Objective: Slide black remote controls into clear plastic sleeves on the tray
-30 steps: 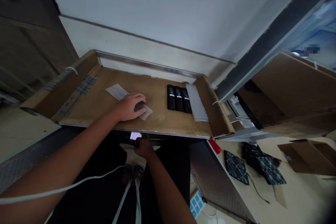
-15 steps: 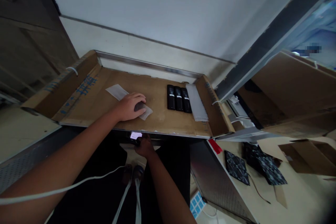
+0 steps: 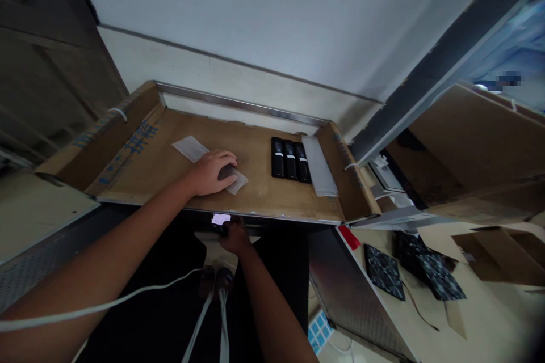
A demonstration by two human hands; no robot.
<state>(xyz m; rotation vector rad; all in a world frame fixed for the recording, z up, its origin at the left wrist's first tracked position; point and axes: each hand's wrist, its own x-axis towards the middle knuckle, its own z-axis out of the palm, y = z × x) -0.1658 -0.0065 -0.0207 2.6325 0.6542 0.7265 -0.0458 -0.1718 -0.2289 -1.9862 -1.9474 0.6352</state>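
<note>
My left hand (image 3: pixel 215 173) rests on a translucent plastic sleeve (image 3: pixel 190 148) that lies slantwise on the cardboard lining (image 3: pixel 255 198); its fingers curl round a dark part of the sleeve. Below the front edge, in shadow, my right hand (image 3: pixel 235 237) is closed on a small dark device with a lit screen (image 3: pixel 221 219). To the right on the cardboard, three black remote-like devices (image 3: pixel 290 160) lie side by side, each with a white label. Beside them is a stack of translucent sleeves (image 3: pixel 319 167).
Raised cardboard sides (image 3: pixel 349 173) bound the work surface left and right, with a metal rail (image 3: pixel 242 105) at the back. A large open carton (image 3: pixel 481 153) stands right. Black patterned items (image 3: pixel 384 272) lie at lower right. A white cable (image 3: pixel 140 290) crosses my left forearm.
</note>
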